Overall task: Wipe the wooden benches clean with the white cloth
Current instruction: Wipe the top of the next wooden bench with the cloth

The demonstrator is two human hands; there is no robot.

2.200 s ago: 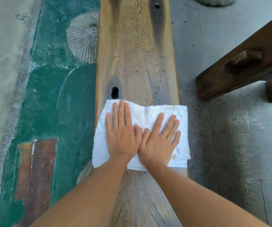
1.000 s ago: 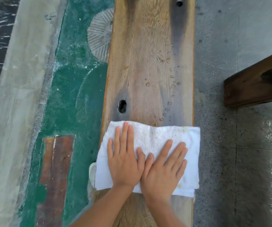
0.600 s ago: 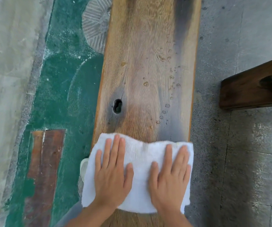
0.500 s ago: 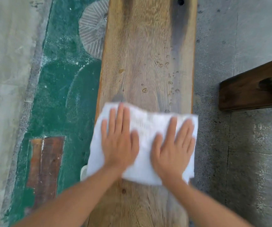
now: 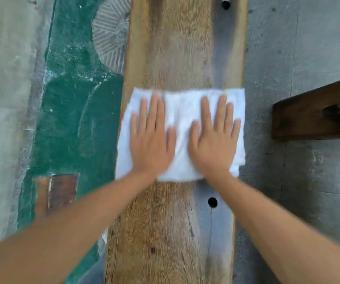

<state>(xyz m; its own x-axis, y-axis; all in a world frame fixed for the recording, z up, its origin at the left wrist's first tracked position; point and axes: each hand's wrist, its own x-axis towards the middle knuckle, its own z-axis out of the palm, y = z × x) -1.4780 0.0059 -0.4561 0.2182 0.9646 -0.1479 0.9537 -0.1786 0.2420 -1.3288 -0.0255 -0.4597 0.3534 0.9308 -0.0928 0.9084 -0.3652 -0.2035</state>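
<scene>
A long pale wooden bench (image 5: 181, 48) runs away from me down the middle of the view. The folded white cloth (image 5: 182, 119) lies across its full width. My left hand (image 5: 150, 140) presses flat on the cloth's left half, fingers spread and pointing forward. My right hand (image 5: 214, 140) presses flat on the right half in the same way, a small gap between the two hands. Both arms are stretched out. A round hole (image 5: 212, 202) shows in the bench behind the cloth, another hole (image 5: 225, 4) at the far end.
The end of a second, dark wooden bench (image 5: 308, 115) juts in from the right over grey paving (image 5: 308, 37). Left of the pale bench is green painted floor (image 5: 72, 119) with a grooved stone disc (image 5: 109, 37) and a brown patch (image 5: 60, 191).
Both hands have pushed the cloth forward along the bench, away from me. It has passed over the dark knot hole and the water drops. My hands have moved slightly apart.
</scene>
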